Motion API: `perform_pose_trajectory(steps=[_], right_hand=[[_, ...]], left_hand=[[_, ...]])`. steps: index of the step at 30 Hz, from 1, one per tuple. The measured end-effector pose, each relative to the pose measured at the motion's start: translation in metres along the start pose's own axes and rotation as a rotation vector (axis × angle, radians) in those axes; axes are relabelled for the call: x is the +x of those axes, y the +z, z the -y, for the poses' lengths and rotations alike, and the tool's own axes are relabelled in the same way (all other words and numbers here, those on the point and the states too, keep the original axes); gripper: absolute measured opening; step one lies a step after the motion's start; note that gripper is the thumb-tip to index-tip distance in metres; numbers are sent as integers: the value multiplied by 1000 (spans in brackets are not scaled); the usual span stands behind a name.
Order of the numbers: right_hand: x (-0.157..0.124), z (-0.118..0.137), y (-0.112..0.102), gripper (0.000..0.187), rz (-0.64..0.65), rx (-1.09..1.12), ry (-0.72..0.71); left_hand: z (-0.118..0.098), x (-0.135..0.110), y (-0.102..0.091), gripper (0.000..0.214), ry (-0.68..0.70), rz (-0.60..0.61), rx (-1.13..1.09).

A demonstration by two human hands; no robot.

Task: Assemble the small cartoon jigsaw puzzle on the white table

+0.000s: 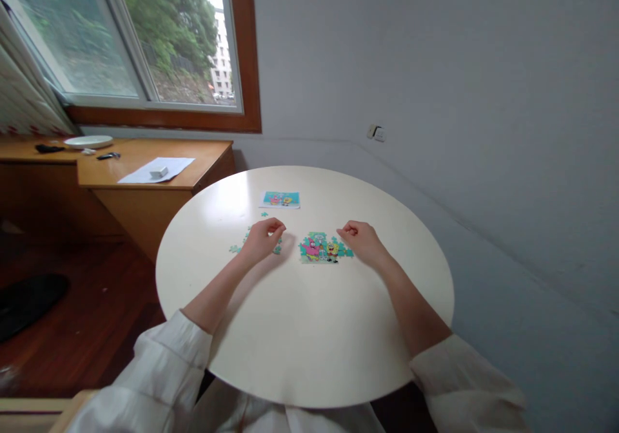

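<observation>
A partly joined jigsaw puzzle (319, 250) lies flat on the round cream table (309, 330), showing a pink and a yellow cartoon figure on turquoise. Just right of it, my right hand (362, 238) is closed, its fingertips pinched near the puzzle's upper right edge. My left hand (262, 238) hovers to the left of the puzzle with thumb and fingers pinched together. Whether either pinch holds a piece is too small to tell. Loose turquoise puzzle pieces (235, 249) lie around and partly hidden under my left hand. One more piece (264, 214) sits behind it.
Farther back on the table is a picture card (280, 200) with the same cartoon figures. A wooden desk (213, 162) at the left bears white paper (176, 164), a small white box (158, 172) and a white plate (89, 142). A wall stands behind and right.
</observation>
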State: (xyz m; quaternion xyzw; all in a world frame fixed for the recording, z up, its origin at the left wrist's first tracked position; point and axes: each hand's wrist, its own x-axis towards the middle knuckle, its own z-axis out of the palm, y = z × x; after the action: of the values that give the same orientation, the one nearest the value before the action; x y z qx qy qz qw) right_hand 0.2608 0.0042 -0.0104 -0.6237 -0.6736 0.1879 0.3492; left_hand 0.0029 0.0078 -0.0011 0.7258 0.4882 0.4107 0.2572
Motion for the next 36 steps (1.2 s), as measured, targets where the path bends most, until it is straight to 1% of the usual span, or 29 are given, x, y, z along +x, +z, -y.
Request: perform_pose_trajectory(steps=[3,6,10,13,16,19,21,23,27,30,36], right_hand=[[-5,11,11,32,49,29,-77],[-9,18,17,29,80,53,-107],[-8,16,20,28,74,48,-115],[-7,13,20,29,59,34,-111],[-7,13,19,28,61,32,-122],[-8,15,17,27,67,34,-120],[-9,15,17,27,71,35,-118],[-8,14,17,29,76,38,-120],[-7,12,19,30,76,43,-127],[-6,12,19,28,67,38,-142],[-7,12,20,25,64,48,-154]], left_hand=[[6,5,-9,17,-58,-87,50],[9,6,-17,13,-95,-114,161],[12,6,-24,10,-108,-150,247],[19,7,-30,12,-121,-178,250],[26,8,-33,17,-165,-175,252],[33,10,-33,21,-175,-160,256],[37,10,-30,23,-144,-142,273],[38,10,-24,24,-100,-99,326],[35,6,-11,24,-2,24,485],[31,4,-5,21,22,101,550],[31,6,-3,19,33,147,552]])
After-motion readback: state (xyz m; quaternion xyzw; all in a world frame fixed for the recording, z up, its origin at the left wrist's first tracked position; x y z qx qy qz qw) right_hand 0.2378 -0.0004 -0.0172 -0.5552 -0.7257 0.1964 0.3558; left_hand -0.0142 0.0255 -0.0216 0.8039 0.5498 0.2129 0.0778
